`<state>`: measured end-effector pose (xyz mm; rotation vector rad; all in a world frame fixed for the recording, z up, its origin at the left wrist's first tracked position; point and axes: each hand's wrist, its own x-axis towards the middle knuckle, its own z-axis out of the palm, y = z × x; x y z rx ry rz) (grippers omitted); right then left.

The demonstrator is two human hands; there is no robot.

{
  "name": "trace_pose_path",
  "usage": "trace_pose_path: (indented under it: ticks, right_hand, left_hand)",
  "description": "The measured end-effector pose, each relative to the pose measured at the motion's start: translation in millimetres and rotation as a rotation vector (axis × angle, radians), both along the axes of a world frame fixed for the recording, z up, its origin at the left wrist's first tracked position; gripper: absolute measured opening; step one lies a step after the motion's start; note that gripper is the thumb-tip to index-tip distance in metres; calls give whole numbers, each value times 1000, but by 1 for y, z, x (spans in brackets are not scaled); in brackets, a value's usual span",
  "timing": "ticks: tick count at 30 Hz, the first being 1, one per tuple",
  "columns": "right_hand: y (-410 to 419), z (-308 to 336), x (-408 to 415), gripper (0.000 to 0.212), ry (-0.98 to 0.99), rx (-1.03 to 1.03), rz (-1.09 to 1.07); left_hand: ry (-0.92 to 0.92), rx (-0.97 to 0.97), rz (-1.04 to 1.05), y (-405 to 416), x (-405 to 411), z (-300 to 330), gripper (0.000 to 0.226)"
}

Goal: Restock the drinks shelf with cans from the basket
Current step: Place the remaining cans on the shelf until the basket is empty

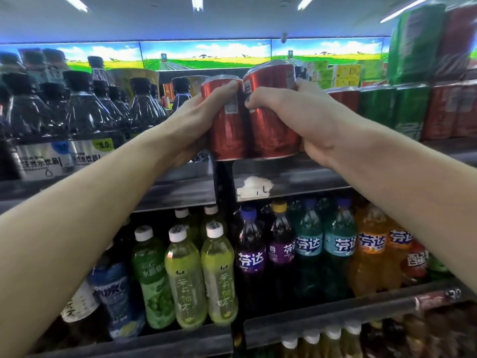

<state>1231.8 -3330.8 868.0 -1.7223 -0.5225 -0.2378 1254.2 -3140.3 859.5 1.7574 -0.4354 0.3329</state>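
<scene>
- The fingers [227,86] of the left hand [191,120] are curled round a red can [225,130], thumb across its front near the barcode; the fingers of the right hand [296,117] are wrapped in the same way round a second red can [271,125].
- Both cans are held upright and touching side by side, their bases level with the front lip of the upper shelf [296,174], probably so that they can be slid in together.
- The grip is taken at mid-height and from the outer sides, which leaves the bases free to be set down.
- The cans are aimed at the gap between the dark bottles [87,112] and the stocked red and green cans [402,109], where like goods are kept.
- The basket is not seen.
</scene>
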Motion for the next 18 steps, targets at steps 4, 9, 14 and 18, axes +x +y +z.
trace_pose_path:
  ticks: [4, 9, 14, 18]
  right_hand:
    - [-1, -3, 5, 45, -17, -22, -10]
    - [2, -5, 3, 55, -13, -5, -77]
    - [0, -8, 3, 54, -13, 28, -104]
    - [-4, -10, 1, 39, -52, 30, -106]
  left_hand:
    - [-48, 6, -27, -1, -4, 0, 49]
    - [-95, 88, -29, -6, -7, -4, 40]
    - [-113, 171, 27, -9, -8, -5, 40]
    - [-175, 278, 198, -8, -11, -6, 55]
